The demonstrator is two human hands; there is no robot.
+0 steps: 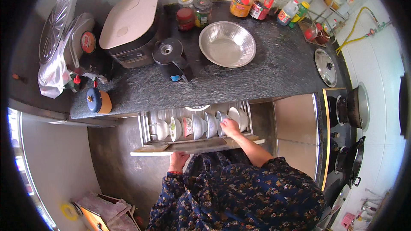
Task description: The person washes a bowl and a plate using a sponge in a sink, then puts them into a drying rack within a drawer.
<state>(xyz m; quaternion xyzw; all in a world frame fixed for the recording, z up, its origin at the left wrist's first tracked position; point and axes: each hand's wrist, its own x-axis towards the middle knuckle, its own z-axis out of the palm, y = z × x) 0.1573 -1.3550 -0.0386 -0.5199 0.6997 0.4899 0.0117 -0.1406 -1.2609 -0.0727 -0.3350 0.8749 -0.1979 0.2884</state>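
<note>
A pulled-out drawer with a wire dish rack (144, 131) lies before me, below the counter. In it a row of bowls stands on edge, among them a white bowl (162, 129), a bowl with a green pattern (175, 129), a red-patterned bowl (187, 127) and a pale blue bowl (210, 125). My right hand (230, 127) reaches in from the right, its fingers curled at the rim of a bluish bowl (220, 115). Just right of it stands a larger white bowl (239, 117). My left hand (179, 161) is closed at the drawer front (154, 151); its fingertips are hidden.
On the dark stone counter (282, 61) are a hammered metal basin (227, 44), a black jug (171, 59), a rice cooker (131, 29), jars (203, 12) and sauce bottles (243, 0). A gas stove (334, 154) with pans stands at the right. A cluttered low stand (106, 211) is at lower left.
</note>
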